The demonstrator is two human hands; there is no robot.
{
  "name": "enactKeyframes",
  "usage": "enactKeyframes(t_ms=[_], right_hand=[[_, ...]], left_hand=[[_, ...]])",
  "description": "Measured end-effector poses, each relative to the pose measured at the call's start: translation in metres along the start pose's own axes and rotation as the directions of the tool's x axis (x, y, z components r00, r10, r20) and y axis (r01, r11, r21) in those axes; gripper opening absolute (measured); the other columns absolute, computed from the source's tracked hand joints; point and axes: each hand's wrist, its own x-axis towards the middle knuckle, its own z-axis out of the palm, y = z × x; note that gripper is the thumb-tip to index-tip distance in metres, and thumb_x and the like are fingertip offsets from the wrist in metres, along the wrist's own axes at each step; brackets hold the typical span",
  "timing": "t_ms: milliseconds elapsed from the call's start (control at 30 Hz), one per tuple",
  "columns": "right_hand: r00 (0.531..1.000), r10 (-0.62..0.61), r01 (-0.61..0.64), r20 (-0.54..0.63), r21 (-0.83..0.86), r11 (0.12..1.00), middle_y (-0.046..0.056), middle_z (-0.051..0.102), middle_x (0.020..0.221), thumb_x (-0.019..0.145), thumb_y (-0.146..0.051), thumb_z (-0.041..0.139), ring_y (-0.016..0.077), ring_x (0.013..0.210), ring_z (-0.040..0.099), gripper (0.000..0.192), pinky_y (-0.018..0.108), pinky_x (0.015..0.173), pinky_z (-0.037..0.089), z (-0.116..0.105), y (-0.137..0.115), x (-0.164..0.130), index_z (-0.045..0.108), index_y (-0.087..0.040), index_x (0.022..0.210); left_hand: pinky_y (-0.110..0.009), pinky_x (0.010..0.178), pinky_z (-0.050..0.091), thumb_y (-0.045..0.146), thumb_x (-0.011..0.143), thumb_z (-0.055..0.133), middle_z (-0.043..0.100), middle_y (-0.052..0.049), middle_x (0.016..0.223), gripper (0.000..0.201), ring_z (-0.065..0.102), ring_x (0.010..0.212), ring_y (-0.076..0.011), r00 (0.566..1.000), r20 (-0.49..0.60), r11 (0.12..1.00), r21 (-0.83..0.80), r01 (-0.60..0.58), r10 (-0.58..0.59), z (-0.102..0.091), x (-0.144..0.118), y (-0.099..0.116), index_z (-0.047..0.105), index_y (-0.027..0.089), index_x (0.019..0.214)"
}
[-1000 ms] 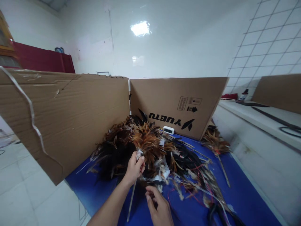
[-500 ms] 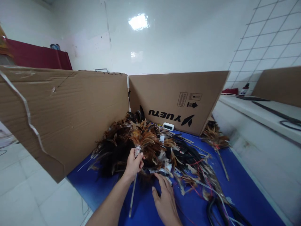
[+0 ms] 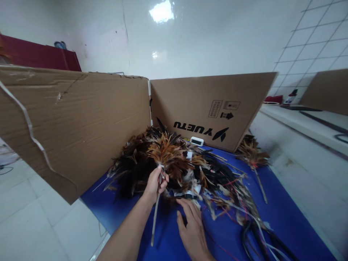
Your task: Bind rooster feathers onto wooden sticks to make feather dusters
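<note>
My left hand (image 3: pixel 157 183) is closed around the stick of a feather duster (image 3: pixel 164 152), just below its brown and orange feathers. The bare end of the stick slants down toward me over the blue table (image 3: pixel 168 224). My right hand (image 3: pixel 191 226) lies low over the table with its fingers apart, its fingertips close to the near edge of a heap of loose dark feathers (image 3: pixel 130 174). Whether those fingertips touch the feathers I cannot tell. White scraps (image 3: pixel 194 190) lie among the feathers beyond my right hand.
Cardboard panels (image 3: pixel 114 112) wall in the left and back. A second feather duster (image 3: pixel 252 156) lies at the right. Black-handled scissors (image 3: pixel 255 235), red strings and a white strip lie at front right. A small white digital display (image 3: pixel 197 141) stands at the back.
The view has shifted slightly. My left fingers have curled further around the stick, a little lower under the feathers. My right hand stays in nearly the same place.
</note>
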Motion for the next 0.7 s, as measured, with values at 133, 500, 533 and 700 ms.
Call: enactKeyframes(t_ms=[133,500,533,700], right_hand=[[0.993,-0.120,0.120,0.016,0.004,0.993,0.006,0.060,0.105,0.084,-0.013,0.043,0.0208,0.101,0.053,0.030,0.039,0.086,0.042,-0.002,-0.007,-0.003,0.053,-0.023,0.110],[0.980,-0.196,0.196,0.015,0.012,0.981,0.005,0.063,0.094,0.084,-0.012,0.042,0.0186,0.091,0.056,0.021,0.037,0.084,0.041,-0.007,-0.006,0.002,0.057,-0.021,0.097],[0.984,-0.179,0.179,0.002,-0.001,0.984,0.005,0.063,0.094,0.085,-0.013,0.042,0.0188,0.092,0.056,0.021,0.037,0.084,0.040,-0.009,-0.005,0.004,0.057,-0.021,0.097],[0.988,-0.141,0.133,-0.059,-0.126,0.983,0.007,0.061,0.101,0.085,-0.023,0.045,0.0212,0.098,0.053,0.024,0.039,0.088,0.037,-0.016,-0.007,0.025,0.054,-0.020,0.107]], left_hand=[[-0.014,0.027,0.012,0.050,0.078,0.052,0.053,0.002,0.053,0.041,0.026,0.028,-0.0003,0.996,0.074,0.990,-0.127,0.058,-0.049,-0.005,0.001,0.005,0.055,0.011,0.090],[-0.011,0.024,0.018,0.037,0.079,0.056,0.048,0.005,0.056,0.026,0.028,0.029,-0.0001,0.987,0.146,0.954,-0.299,-0.021,0.068,-0.011,-0.003,0.024,0.056,0.013,0.091],[-0.011,0.024,0.018,0.037,0.080,0.056,0.048,0.004,0.056,0.026,0.028,0.029,-0.0001,0.986,0.149,0.951,-0.309,-0.028,0.077,-0.011,-0.003,0.024,0.056,0.014,0.092],[-0.010,0.024,0.019,0.036,0.081,0.054,0.048,0.004,0.059,0.026,0.030,0.031,-0.0003,0.982,0.169,0.943,-0.331,-0.026,0.086,-0.014,-0.002,0.023,0.055,0.014,0.093]])
